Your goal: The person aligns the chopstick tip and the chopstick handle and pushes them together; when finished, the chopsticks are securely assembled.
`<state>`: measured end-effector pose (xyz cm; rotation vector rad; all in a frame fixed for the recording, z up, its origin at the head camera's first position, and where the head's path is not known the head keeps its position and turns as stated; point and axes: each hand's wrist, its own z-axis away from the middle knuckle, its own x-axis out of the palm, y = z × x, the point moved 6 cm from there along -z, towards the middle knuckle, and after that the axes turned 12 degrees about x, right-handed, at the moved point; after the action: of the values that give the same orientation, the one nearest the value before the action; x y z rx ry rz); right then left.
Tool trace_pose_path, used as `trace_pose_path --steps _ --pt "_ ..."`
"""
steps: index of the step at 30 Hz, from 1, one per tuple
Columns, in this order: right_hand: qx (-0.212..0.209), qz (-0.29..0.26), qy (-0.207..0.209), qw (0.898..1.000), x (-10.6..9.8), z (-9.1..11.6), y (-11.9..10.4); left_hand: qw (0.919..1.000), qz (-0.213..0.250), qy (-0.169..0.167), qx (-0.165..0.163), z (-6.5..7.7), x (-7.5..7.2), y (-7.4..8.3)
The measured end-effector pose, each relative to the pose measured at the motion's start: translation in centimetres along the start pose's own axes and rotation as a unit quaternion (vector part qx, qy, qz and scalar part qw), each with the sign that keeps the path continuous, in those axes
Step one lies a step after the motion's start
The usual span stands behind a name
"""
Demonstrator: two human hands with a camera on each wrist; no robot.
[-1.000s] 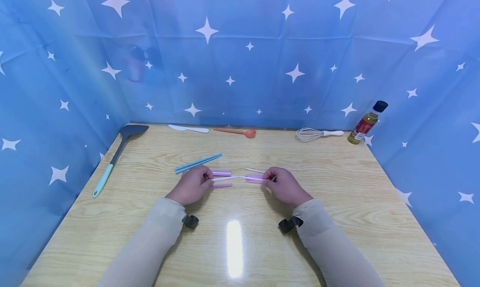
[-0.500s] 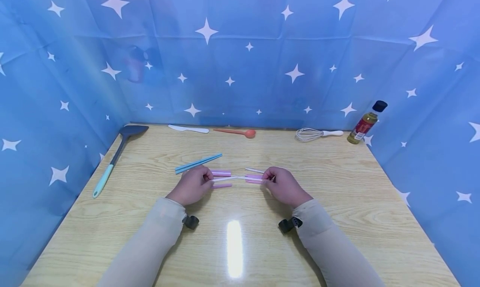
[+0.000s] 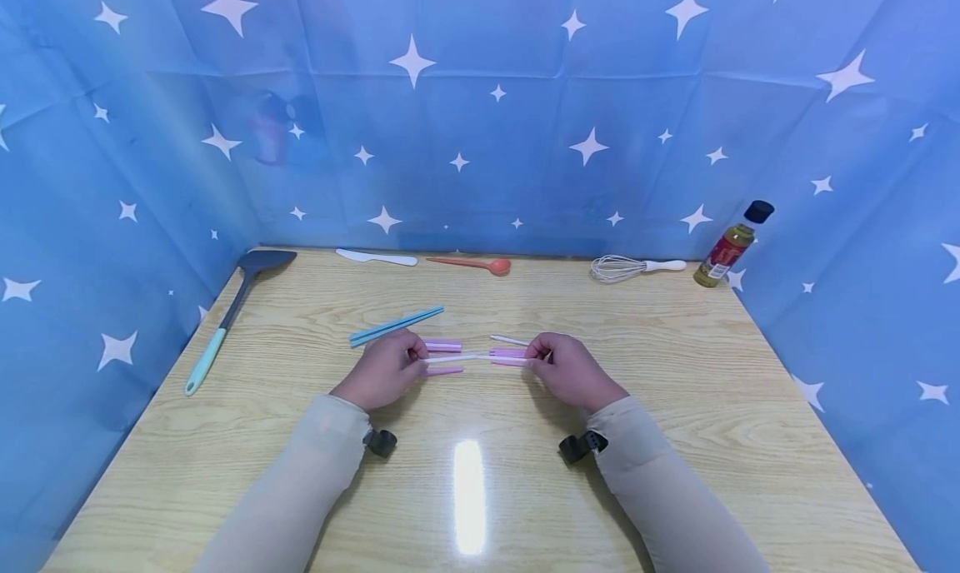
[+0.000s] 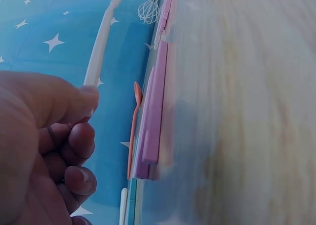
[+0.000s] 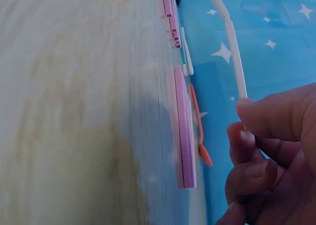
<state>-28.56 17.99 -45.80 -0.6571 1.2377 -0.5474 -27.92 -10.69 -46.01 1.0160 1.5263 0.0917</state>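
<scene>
The left hand (image 3: pixel 384 369) and right hand (image 3: pixel 572 371) pinch a bent white stick (image 4: pixel 98 49) with their fingers (image 5: pixel 242 143), above the desk (image 3: pixel 690 473) and pink sticks (image 4: pixel 158 96).

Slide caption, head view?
Left hand and right hand hold a white stick between them, pink pieces and blue sticks nearby.

— What lines the back of the surface (image 3: pixel 675 365)?
— Left to right: knife (image 3: pixel 378 259), spoon (image 3: pixel 498 266), whisk (image 3: pixel 663 266), bottle (image 3: pixel 726 252).
— And its left side?
— A spatula (image 3: pixel 238 296), head toward the back.
— The middle?
— A stick (image 3: pixel 477 356) spans left grip (image 3: pixel 384 369) to right grip (image 3: pixel 567 373), above strips (image 3: pixel 444 346); chopsticks (image 3: pixel 405 321) lie just behind the left grip.
</scene>
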Motion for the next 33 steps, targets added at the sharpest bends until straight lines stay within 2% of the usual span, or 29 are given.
trace_pose_path --steps 6,13,19,26,33 --pt "-0.001 0.01 0.001 1.0 0.0 -0.1 0.0 0.9992 -0.021 -0.004 0.034 -0.1 -0.2 0.6" --pt "-0.005 -0.006 0.009 1.0 0.0 0.0 -0.2 0.9997 -0.014 -0.001 0.021 0.0 -0.3 0.8" --pt "-0.008 -0.046 0.048 0.998 -0.3 0.1 -0.3 0.9988 0.02 0.042 0.018 0.0 -0.6 0.6" --pt "-0.036 -0.064 0.085 0.994 -0.4 0.3 -0.7 0.9914 0.07 0.106 0.03 0.0 -1.0 0.7" --pt "-0.052 -0.086 0.11 0.989 -0.3 0.5 -1.2 0.9865 0.102 0.126 0.023 -0.2 -1.0 1.3"
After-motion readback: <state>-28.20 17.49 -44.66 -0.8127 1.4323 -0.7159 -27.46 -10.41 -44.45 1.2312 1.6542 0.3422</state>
